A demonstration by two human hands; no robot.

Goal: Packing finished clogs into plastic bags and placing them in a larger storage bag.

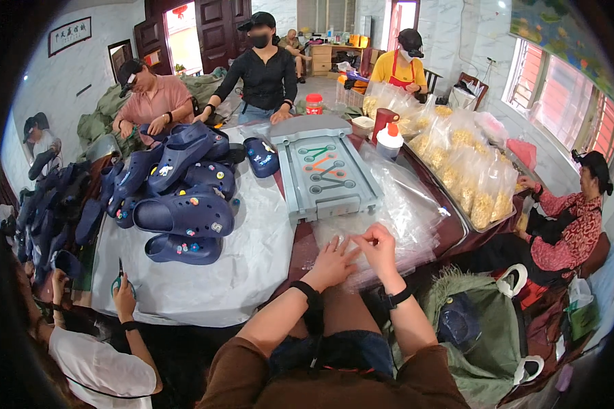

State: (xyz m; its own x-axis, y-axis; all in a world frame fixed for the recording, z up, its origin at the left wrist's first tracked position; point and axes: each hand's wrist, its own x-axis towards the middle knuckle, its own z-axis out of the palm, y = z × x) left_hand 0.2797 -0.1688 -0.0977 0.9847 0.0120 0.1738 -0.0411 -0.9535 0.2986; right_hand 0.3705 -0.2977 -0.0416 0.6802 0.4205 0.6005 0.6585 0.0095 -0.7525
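Note:
Flat clear plastic bags (411, 211) lie in a loose, shiny layer on the dark red tabletop in front of me. My left hand (334, 264) rests on the near edge of that plastic, fingers stretched out. Beside it, my right hand (378, 247) is raised slightly, thumb and fingertips pinched together at the plastic. The film between those fingertips is thin and hard to make out. Just beyond both hands sits a grey plastic case (295, 187) with green and orange link shapes on its top.
Navy clogs (184, 213) with charms are heaped on a white sheet (252, 262) to the left. A tray (481, 228) of filled bags (465, 177) stands right, near a white bottle (389, 141). A green sack (481, 307) sits low right. Several co-workers surround the tables; one holds scissors (121, 276).

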